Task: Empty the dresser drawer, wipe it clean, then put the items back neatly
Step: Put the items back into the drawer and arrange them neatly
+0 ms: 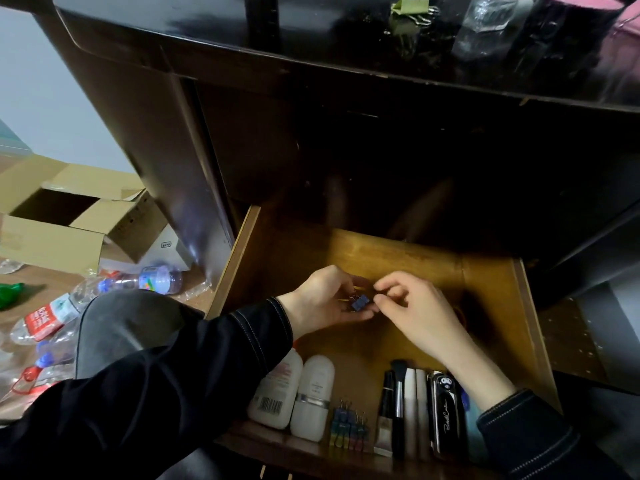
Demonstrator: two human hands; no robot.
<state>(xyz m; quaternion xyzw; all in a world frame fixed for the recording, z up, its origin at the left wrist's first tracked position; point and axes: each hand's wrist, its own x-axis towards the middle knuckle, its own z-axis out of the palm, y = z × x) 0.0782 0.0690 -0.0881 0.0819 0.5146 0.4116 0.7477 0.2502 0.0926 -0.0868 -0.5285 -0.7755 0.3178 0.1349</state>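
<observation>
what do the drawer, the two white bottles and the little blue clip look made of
Drawer: looks like wood, warm brown with faint grain and a soft sheen. Two white bottles: likely plastic, smooth and matte; one carries a shiny silvery band. Blue binder clip, gripped by the left hand: probably painted metal, too small and hidden to be sure.

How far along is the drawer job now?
Done, it seems: white bottles, coloured clips and brushes lie in a neat row at the drawer front. In hand: the left hand holds a blue clip, the right hand pinches it. Left: placing it, and likely the spare clips on the dresser top.
</observation>
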